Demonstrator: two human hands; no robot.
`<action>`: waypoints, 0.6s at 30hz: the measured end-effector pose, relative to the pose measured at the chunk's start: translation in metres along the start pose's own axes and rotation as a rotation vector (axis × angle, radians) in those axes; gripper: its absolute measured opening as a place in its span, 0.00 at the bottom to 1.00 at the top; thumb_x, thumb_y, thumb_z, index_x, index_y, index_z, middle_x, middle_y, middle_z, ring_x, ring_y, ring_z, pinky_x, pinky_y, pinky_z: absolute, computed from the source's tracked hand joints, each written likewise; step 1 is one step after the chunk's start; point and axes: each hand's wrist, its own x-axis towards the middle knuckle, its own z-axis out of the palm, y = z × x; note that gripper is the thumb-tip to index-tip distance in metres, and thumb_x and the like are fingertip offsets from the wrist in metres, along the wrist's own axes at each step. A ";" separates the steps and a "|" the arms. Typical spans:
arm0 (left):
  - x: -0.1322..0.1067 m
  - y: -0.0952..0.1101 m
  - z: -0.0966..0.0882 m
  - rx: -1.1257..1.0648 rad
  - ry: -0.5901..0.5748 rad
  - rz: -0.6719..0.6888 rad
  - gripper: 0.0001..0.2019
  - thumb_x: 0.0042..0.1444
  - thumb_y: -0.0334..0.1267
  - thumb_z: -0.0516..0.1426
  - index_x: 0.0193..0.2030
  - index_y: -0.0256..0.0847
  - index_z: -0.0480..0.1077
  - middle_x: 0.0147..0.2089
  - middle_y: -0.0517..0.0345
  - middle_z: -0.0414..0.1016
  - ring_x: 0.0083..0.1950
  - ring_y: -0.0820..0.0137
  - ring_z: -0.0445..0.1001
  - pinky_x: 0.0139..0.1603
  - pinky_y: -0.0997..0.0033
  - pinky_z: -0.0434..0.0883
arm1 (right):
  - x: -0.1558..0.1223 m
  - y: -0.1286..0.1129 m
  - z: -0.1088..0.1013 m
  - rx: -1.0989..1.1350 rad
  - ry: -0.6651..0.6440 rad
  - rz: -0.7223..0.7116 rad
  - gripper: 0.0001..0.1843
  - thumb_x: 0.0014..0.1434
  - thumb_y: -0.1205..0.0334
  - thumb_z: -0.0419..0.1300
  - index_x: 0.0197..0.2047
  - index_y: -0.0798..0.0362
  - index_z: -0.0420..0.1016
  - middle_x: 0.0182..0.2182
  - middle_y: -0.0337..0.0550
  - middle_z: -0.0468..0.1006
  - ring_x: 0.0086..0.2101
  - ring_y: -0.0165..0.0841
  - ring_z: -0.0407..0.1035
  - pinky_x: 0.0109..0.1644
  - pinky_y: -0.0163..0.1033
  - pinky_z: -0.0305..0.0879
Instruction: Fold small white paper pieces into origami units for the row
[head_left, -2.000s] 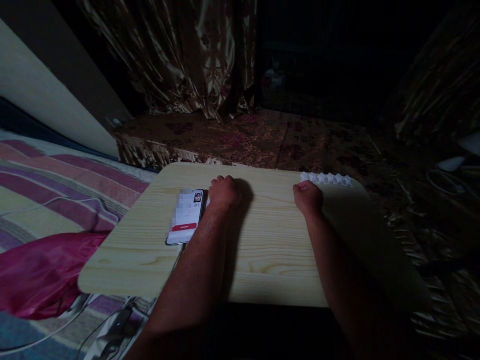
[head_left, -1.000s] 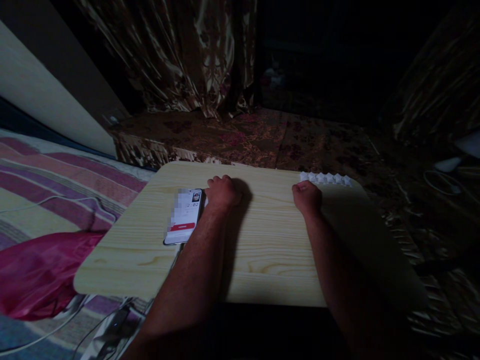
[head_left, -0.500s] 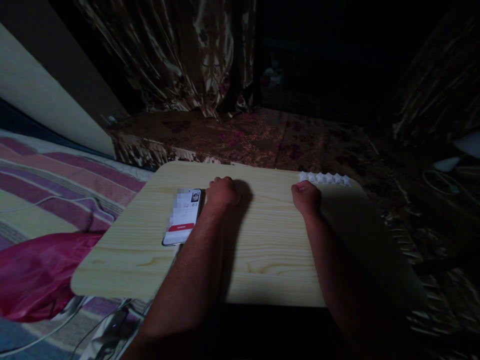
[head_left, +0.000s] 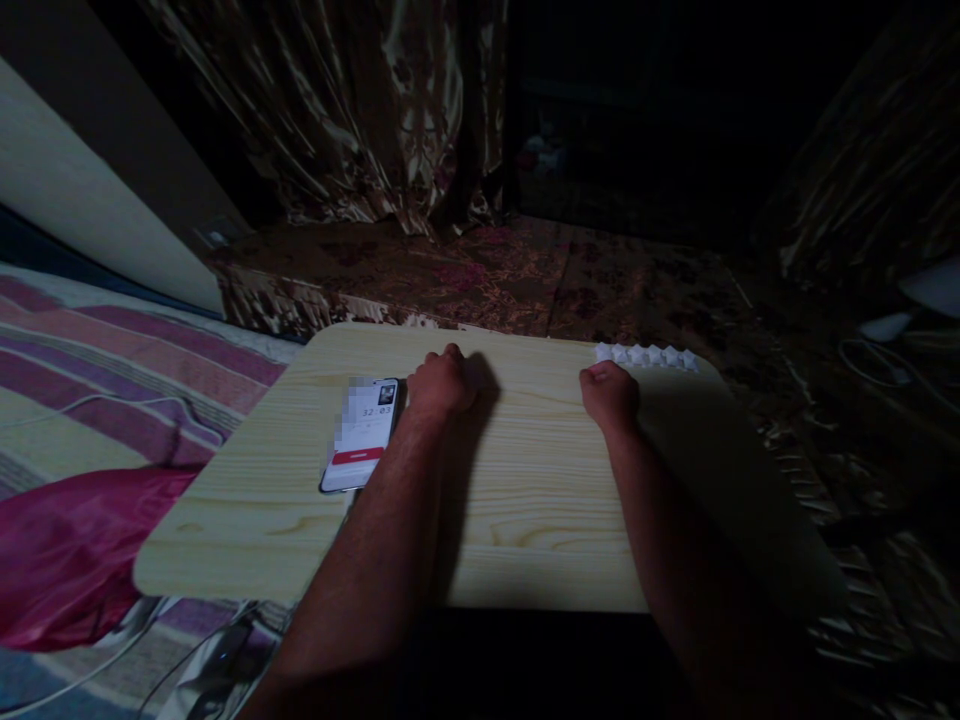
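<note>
Both my hands rest as fists on a pale wooden tabletop (head_left: 525,500). My left hand (head_left: 439,383) is closed, knuckles down, right beside the top right corner of a phone (head_left: 361,433) that lies face up with its screen lit. My right hand (head_left: 609,395) is closed too, just below and left of a row of small white folded paper pieces (head_left: 646,356) near the table's far edge. What, if anything, either fist holds is hidden.
A striped blanket (head_left: 112,380) and a crumpled red cloth (head_left: 67,550) lie to the left, with white cables (head_left: 112,640) trailing under the table's near left corner. A patterned carpet (head_left: 487,270) and shiny curtains (head_left: 337,110) lie beyond. The right side is dark.
The view has drifted slightly, so everything sits a little further left. Both fists stay in place on the table; the phone's timer has ticked on.
</note>
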 end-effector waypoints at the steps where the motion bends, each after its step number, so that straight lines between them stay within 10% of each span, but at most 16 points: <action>1: 0.000 0.000 0.000 -0.006 0.007 -0.001 0.26 0.46 0.44 0.59 0.53 0.42 0.64 0.49 0.42 0.71 0.47 0.54 0.72 0.46 0.59 0.68 | 0.000 0.000 0.000 0.000 0.000 0.000 0.09 0.53 0.57 0.55 0.30 0.51 0.75 0.27 0.40 0.79 0.27 0.32 0.69 0.31 0.35 0.58; 18: 0.019 -0.012 0.019 -0.270 0.355 -0.051 0.09 0.53 0.33 0.54 0.41 0.38 0.70 0.37 0.48 0.76 0.36 0.65 0.69 0.37 0.67 0.57 | 0.000 -0.001 -0.001 -0.009 -0.014 0.002 0.10 0.54 0.57 0.55 0.31 0.52 0.76 0.27 0.42 0.79 0.27 0.32 0.69 0.30 0.34 0.58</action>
